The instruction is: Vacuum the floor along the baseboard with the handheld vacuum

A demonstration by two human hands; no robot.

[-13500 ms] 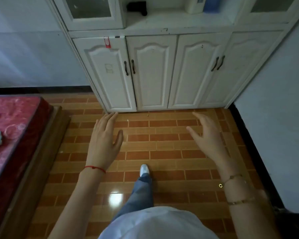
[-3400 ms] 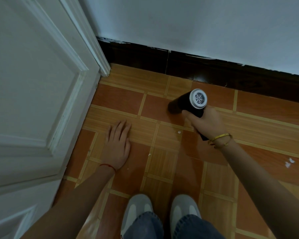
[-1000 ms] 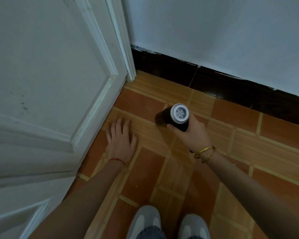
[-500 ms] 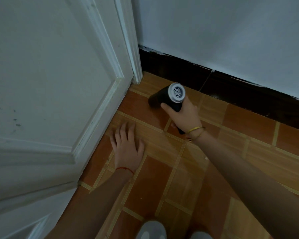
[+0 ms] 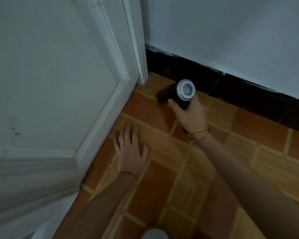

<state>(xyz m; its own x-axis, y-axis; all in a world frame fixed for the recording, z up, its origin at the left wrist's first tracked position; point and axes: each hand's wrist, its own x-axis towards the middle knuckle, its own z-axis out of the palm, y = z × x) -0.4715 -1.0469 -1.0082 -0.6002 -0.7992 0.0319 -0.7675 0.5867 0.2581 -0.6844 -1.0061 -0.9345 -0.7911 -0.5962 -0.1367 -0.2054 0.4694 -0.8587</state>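
My right hand (image 5: 190,112) grips the handle of the black handheld vacuum (image 5: 177,94), whose round grey rear grille faces the camera. The vacuum's nozzle end points down-left at the tile floor (image 5: 162,169), close to the dark baseboard (image 5: 248,94) and near the corner by the door. My left hand (image 5: 130,149) lies flat on the floor with fingers spread, beside the door's lower edge. The nozzle tip itself is in shadow.
A white panelled door (image 5: 50,100) stands open on the left, its edge meeting the corner trim (image 5: 138,49). A white wall (image 5: 231,28) rises above the baseboard. The toe of a light shoe (image 5: 154,234) shows at the bottom edge.
My right hand has carried the vacuum up toward the corner, closer to the baseboard. My left hand has stayed flat on the floor by the door.
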